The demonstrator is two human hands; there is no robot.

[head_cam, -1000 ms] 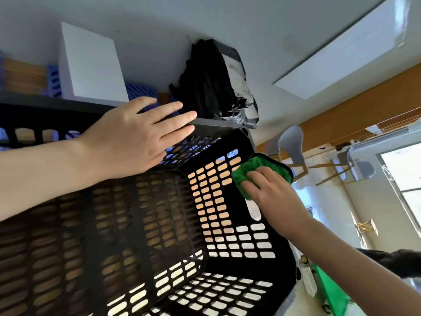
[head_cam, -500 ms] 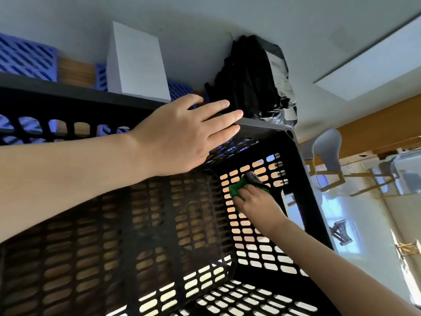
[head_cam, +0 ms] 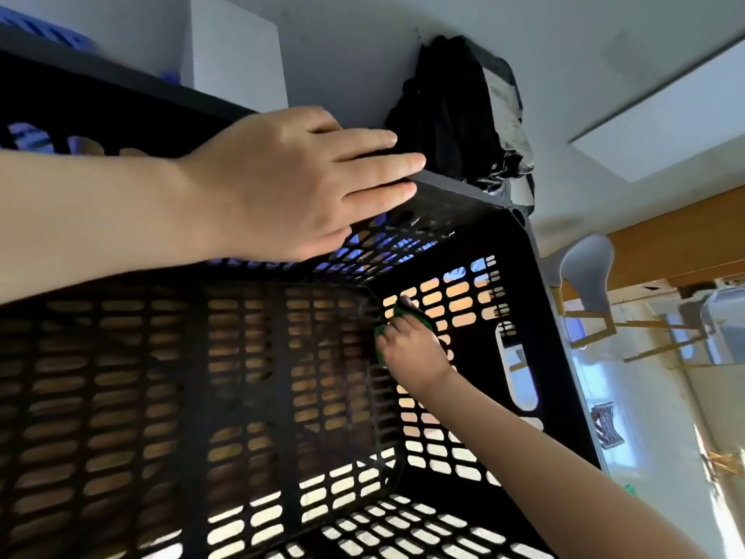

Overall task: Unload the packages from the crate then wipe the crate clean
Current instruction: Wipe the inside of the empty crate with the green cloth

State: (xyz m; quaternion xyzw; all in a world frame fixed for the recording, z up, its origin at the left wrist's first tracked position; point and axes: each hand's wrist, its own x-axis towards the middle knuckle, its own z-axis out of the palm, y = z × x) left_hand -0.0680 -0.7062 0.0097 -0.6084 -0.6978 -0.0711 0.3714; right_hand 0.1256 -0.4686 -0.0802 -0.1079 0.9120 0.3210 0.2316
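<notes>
Crate (head_cam: 475,211): black slotted plastic; left hand (head_cam: 298,183) flat on rim, right hand (head_cam: 411,353) gripping green cloth (head_cam: 405,316).

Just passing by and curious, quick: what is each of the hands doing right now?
Left hand: open, fingers straight, resting on the crate rim.
Right hand: closed around a green cloth, pressed against the crate's inside wall.

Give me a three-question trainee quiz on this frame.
1. True or false: the left hand holds the cloth.
2. Where on the crate does the right hand press the cloth? A) outer rim B) inside, near a corner C) underneath
3. Fill in: the left hand lies flat on the crate's ____.
Key: 1 false; 2 B; 3 rim.
</notes>
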